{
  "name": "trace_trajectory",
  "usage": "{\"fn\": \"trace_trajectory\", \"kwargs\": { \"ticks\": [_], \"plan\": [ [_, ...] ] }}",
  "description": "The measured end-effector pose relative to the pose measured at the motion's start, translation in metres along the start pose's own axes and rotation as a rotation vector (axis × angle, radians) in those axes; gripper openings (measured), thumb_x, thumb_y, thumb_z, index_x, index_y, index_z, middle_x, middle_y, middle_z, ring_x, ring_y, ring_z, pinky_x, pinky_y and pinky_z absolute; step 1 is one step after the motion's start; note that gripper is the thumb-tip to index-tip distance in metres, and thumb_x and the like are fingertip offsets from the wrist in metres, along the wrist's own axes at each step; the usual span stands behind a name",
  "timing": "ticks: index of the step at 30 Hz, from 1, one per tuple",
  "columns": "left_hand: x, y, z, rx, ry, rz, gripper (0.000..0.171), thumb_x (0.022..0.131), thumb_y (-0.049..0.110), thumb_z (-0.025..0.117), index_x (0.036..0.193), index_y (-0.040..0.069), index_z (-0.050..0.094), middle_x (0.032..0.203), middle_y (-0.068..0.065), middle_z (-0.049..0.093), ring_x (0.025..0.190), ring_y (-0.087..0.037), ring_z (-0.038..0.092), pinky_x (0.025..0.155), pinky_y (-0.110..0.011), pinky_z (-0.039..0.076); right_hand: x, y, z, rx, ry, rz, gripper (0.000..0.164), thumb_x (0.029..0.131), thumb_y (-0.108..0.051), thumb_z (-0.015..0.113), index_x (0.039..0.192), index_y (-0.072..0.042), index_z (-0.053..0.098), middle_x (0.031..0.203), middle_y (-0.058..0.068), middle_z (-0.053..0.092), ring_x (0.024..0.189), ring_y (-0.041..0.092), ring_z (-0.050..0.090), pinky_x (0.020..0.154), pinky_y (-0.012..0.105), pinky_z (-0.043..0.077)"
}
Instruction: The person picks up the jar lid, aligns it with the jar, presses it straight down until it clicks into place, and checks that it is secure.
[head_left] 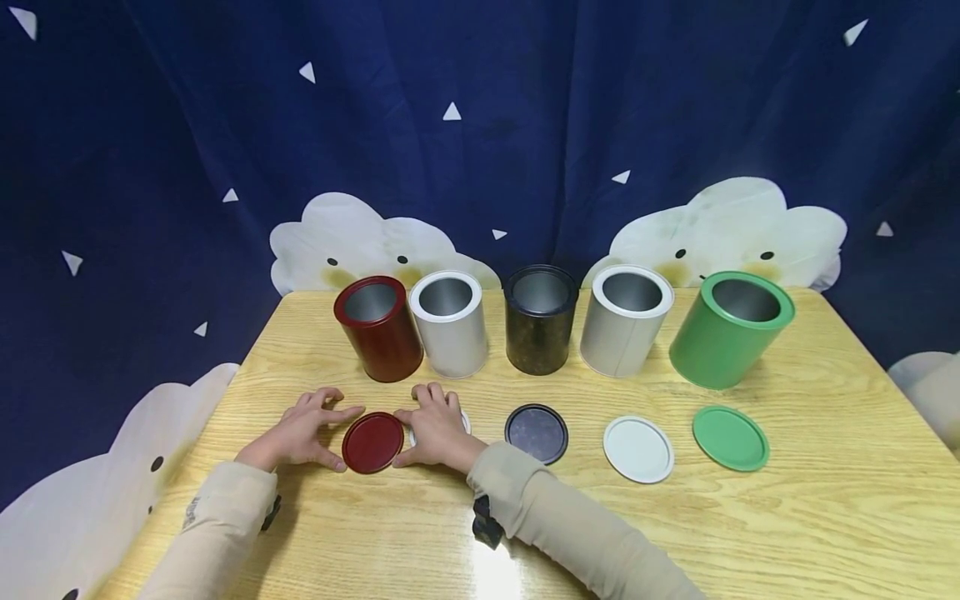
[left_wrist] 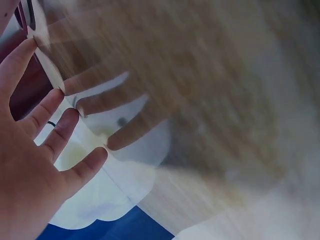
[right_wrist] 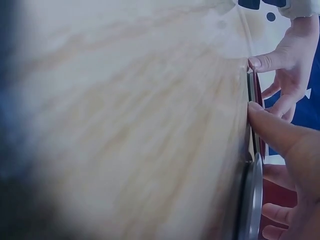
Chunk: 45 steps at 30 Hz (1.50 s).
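A dark red round lid (head_left: pixel 372 442) lies flat on the table between the two hands. At its left edge is my left hand (head_left: pixel 303 431), fingers spread and slightly bent, thumb toward the near side. My right hand (head_left: pixel 435 429) sits at the lid's right edge, with thumb and forefinger beside the rim. Beneath that hand a white lid (head_left: pixel 467 423) is mostly hidden. In the right wrist view, the right thumb (right_wrist: pixel 265 120) rests on the table close to the red lid's rim (right_wrist: pixel 260 92). Fingertips of the left hand (left_wrist: pixel 45 137) reach the tabletop in the left wrist view.
Along the back stand open cans: red (head_left: pixel 386 342), white (head_left: pixel 454 337), black (head_left: pixel 538 333), another white (head_left: pixel 622 333) and green (head_left: pixel 720 342). Right of the hands lie a black lid (head_left: pixel 536 434), a white lid (head_left: pixel 639 449) and a green lid (head_left: pixel 731 438). A blue curtain (head_left: pixel 480 167) hangs behind.
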<state>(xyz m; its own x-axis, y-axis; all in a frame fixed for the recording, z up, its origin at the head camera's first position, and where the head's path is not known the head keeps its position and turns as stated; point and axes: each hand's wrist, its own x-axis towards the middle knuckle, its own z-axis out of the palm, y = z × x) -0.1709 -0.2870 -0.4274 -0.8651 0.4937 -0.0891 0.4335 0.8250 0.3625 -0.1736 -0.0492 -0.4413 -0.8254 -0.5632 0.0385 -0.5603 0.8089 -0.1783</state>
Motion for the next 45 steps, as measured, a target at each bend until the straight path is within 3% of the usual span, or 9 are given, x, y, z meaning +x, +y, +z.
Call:
{"fn": "trace_trajectory", "kwargs": {
  "ticks": [9,17,25,32,39,45],
  "plan": [
    [0.001,0.003,0.002,0.008,0.005,0.020,0.076,0.057,0.042,0.081,0.123,0.014,0.059,0.125,-0.018,0.041,0.109,-0.036,0.035,0.080,-0.057,0.029,0.000,-0.002,0.001,-0.004,-0.028,-0.006,0.067,0.064,-0.062,0.069,0.122,-0.029,0.059,0.124,0.003,0.041,0.109,0.021,0.033,0.079,0.037,0.028],
    [0.001,0.002,0.002,0.026,0.012,0.026,0.076,0.059,0.044,0.079,0.126,0.014,0.057,0.125,-0.017,0.042,0.111,-0.035,0.036,0.084,-0.061,0.025,0.001,-0.001,0.000,0.020,-0.003,0.000,0.069,0.064,-0.060,0.071,0.123,-0.027,0.059,0.123,0.000,0.042,0.109,0.020,0.034,0.077,0.036,0.029],
    [-0.003,0.000,0.000,0.007,0.091,0.085,0.076,0.061,0.044,0.078,0.125,0.011,0.057,0.117,-0.017,0.049,0.104,-0.034,0.042,0.082,-0.058,0.027,0.002,0.003,-0.004,0.088,0.016,-0.015,0.069,0.065,-0.059,0.071,0.125,-0.028,0.057,0.124,-0.002,0.043,0.110,0.019,0.034,0.075,0.033,0.029],
    [-0.003,0.001,-0.005,-0.053,0.127,0.128,0.074,0.062,0.039,0.080,0.124,0.007,0.057,0.115,-0.017,0.052,0.102,-0.033,0.045,0.080,-0.053,0.032,0.002,0.007,-0.012,0.142,0.022,-0.047,0.068,0.067,-0.056,0.072,0.126,-0.028,0.056,0.124,-0.002,0.044,0.110,0.018,0.035,0.074,0.030,0.030],
    [-0.004,0.000,-0.010,-0.175,0.146,0.164,0.071,0.063,0.031,0.081,0.124,0.002,0.056,0.116,-0.018,0.052,0.106,-0.036,0.043,0.082,-0.052,0.035,0.000,0.010,-0.022,0.214,0.040,-0.072,0.069,0.067,-0.052,0.074,0.127,-0.024,0.055,0.119,-0.003,0.048,0.106,0.018,0.037,0.073,0.028,0.030],
    [-0.004,0.002,-0.017,-0.205,0.177,0.207,0.068,0.064,0.026,0.081,0.122,0.001,0.057,0.114,-0.018,0.053,0.105,-0.037,0.044,0.083,-0.055,0.035,0.001,0.012,-0.028,0.282,0.067,-0.109,0.069,0.068,-0.047,0.076,0.128,-0.019,0.055,0.117,-0.001,0.050,0.104,0.019,0.040,0.081,0.032,0.033]
  ]
}}
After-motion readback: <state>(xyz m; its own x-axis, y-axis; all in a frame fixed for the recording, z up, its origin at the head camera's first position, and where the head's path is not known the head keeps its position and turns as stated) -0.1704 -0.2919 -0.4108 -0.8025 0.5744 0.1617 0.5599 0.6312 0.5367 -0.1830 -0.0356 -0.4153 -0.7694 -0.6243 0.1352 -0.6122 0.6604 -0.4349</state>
